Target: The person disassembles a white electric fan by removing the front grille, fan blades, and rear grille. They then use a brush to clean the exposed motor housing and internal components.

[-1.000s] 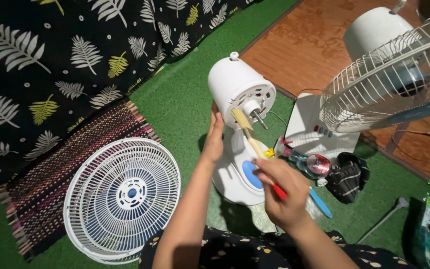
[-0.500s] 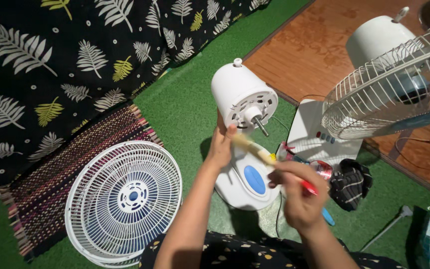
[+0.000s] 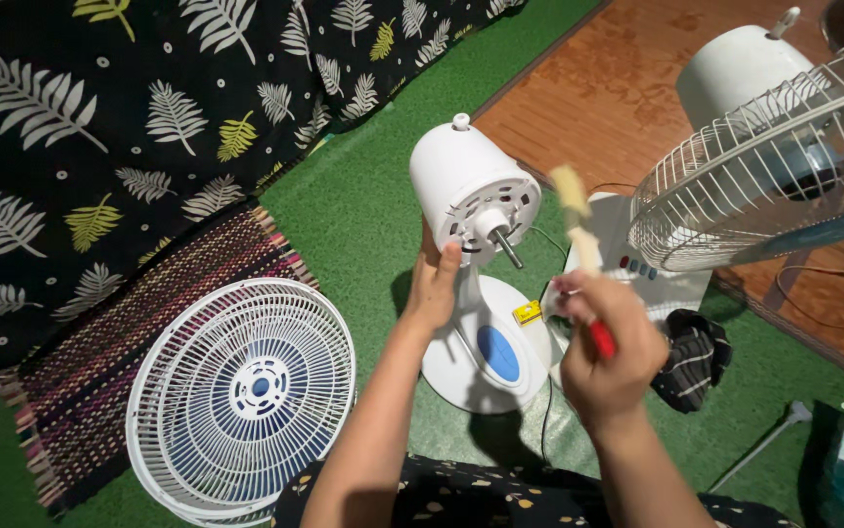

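Lower centre of frame: right hand (image 3: 606,354) is closed around the red handle of a small paintbrush (image 3: 583,256) with pale bristles; the bristle end is blurred and points up, just right of the motor. Left hand (image 3: 434,286) is wrapped around the neck of a white plastic desk fan with its grilles and blade removed (image 3: 476,254), thumb up against the lower rim of the round motor housing.

The fan stands on its oval base with the blue patch, on green artificial-turf flooring (image 3: 363,210), centre frame; its bare metal shaft (image 3: 506,246) points toward the camera.

Judgement: brushing goes best with the left hand bracing the neck firmly, bristles worked lightly around the shaft and into the vent slots, dust swept outward.

Lower left: detached white round fan grilles (image 3: 242,394), stacked on a striped woven mat (image 3: 99,352). Right: dark checked cloth (image 3: 693,358). Upper right: second white fan with wire guard (image 3: 784,161). Upper left: black leaf-print fabric (image 3: 99,117).
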